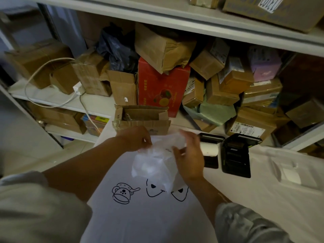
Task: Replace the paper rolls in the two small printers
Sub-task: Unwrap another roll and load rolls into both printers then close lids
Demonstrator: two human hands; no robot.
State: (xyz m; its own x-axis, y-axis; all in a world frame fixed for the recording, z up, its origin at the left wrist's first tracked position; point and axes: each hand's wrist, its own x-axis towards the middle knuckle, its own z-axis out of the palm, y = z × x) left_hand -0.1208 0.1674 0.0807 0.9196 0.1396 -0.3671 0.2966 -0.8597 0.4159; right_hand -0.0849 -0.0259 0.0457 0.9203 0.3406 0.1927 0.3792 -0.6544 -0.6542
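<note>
Both my hands hold a clear plastic bag [154,163] above the white cloth. My left hand [135,138] pinches its upper left edge and my right hand [189,155] grips its right side. Something white shows inside the bag, too blurred to name. Two small black printers stand to the right with their lids up. The nearer printer [211,151] has a white paper roll [209,149] in its bay, partly hidden behind my right hand. The farther right printer [236,155] shows a dark bay with no roll visible.
A white cloth with black cartoon drawings [126,192] covers the table. An open cardboard box [142,118] stands just behind my hands. The shelf [98,102] behind is crammed with cardboard boxes, a red box [161,86] and a white cable [52,81]. A flat white packet [289,174] lies at the right.
</note>
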